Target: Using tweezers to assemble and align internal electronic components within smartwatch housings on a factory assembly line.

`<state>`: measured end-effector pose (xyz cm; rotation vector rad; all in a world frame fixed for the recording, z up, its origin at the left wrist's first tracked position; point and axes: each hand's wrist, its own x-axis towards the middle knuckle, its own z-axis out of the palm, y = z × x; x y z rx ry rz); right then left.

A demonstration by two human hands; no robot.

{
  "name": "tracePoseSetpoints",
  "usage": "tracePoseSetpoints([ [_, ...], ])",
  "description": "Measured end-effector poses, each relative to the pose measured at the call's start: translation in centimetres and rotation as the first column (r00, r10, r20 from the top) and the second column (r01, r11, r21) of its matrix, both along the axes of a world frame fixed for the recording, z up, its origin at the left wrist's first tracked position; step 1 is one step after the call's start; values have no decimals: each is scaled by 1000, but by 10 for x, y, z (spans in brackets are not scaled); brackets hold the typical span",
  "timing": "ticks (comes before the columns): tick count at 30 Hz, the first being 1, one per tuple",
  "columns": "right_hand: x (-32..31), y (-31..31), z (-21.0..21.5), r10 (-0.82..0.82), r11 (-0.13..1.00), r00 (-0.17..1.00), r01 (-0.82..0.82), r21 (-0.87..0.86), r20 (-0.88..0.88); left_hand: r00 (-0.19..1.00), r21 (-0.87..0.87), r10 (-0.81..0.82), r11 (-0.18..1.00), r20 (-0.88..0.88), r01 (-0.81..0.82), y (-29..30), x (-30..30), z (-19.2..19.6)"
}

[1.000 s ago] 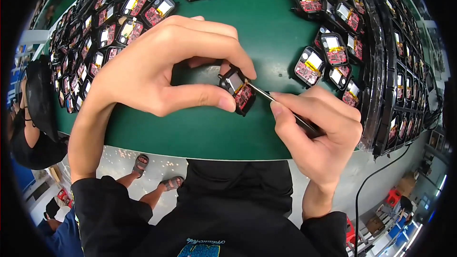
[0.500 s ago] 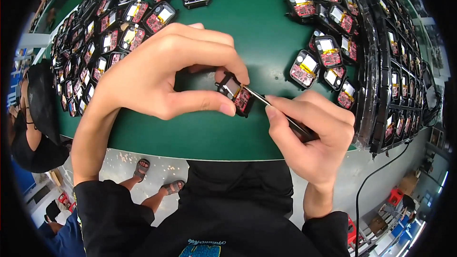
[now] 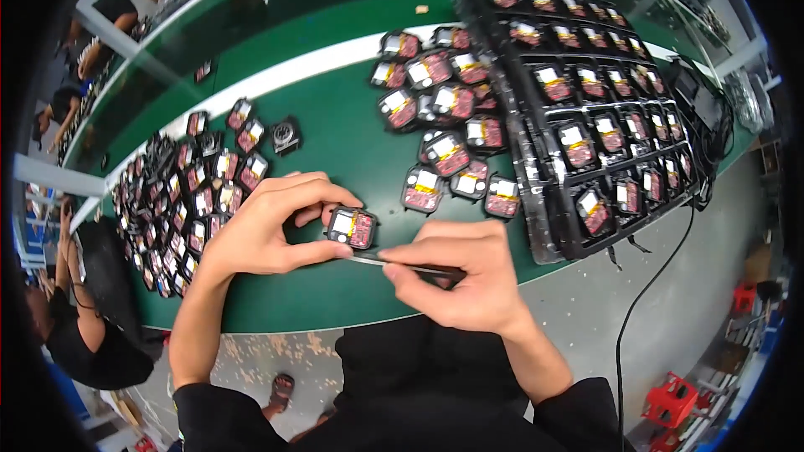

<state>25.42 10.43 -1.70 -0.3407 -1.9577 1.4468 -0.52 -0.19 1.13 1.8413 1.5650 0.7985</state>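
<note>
My left hand (image 3: 272,222) grips an open smartwatch case (image 3: 352,228) by its edge, thumb below and fingers above. Inside the black case a white-silver part, a yellow strip and a red circuit board face up. My right hand (image 3: 465,272) is closed on slim metal tweezers (image 3: 368,261), held almost level. Their tip is at the case's lower edge, beside my left thumb; whether it touches is too blurred to tell.
Many similar cases (image 3: 201,201) are heaped at left; another cluster (image 3: 448,151) lies at right. A black compartment tray (image 3: 521,163) of cases stands beyond it. One case (image 3: 286,136) shows its round back. The green table (image 3: 318,310) ends before me. Another person (image 3: 92,335) sits at left.
The view has swung right, showing more of the tray. The tweezer tip has gone from the yellow strip inside the case to its lower edge. The case now lies more level.
</note>
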Motion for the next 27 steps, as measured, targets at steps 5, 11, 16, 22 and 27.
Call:
tracePoseSetpoints([
  [5,4,1,-4,117,993,992,-115,40,-40,996,124,63,991,-69,-54,32,10,24],
  [11,3,0,1,106,994,994,-106,12,4,944,364,-50,915,-326,174,103,51,18],
  [16,-4,0,5,60,996,998,-62,67,30,942,428,-65,879,-331,210,129,48,7],
  [22,5,5,-2,16,999,995,-20,38,100,942,528,98,844,-320,92,113,3,25],
  [27,1,0,-5,22,999,998,-23,26,65,486,465,519,853,-704,-237,60,-134,2],
])
